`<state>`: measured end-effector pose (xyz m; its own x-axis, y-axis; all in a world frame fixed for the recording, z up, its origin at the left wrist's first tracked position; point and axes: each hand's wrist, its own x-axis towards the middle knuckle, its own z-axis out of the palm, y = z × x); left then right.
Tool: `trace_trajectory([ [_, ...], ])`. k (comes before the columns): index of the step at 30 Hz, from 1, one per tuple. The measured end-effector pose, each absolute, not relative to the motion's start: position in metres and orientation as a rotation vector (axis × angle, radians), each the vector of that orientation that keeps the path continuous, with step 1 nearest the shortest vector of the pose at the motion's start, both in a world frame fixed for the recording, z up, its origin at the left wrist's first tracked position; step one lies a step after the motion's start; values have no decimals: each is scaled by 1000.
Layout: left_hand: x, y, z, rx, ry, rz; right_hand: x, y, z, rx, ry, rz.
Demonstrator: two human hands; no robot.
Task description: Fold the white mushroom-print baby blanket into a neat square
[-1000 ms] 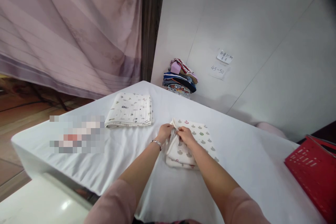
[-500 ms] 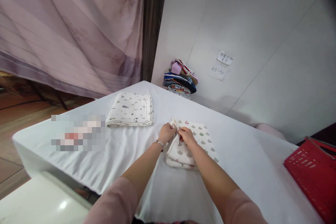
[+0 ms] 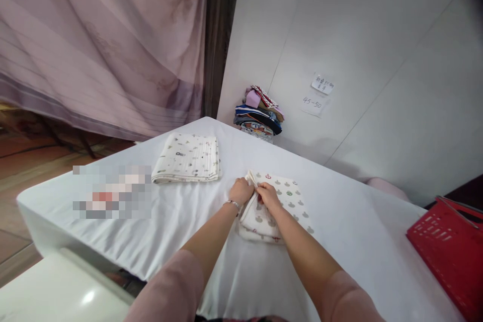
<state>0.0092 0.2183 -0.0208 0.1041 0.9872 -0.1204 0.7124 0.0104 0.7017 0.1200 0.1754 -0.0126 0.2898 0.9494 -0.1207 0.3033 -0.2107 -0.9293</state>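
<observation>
Together, hands (image 3: 241, 192) (image 3: 267, 196) nearly closed, pinching folded cloth (image 3: 258, 219)

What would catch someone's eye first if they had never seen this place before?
Probably the bright red basket at the right edge of the view, vivid beside the white-covered table. Near the middle, the left hand and right hand pinch the left edge of a folded cloth with grey prints. Beyond the table's far edge, a colourful fabric stack stands out against the pale wall.
</observation>
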Motion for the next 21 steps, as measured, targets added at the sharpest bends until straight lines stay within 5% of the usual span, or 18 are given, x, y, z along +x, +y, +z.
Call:
trace_trajectory([
  [21, 9, 223, -20, 1604, 1618, 612, 115, 175, -23, -1646, -1261, 885],
])
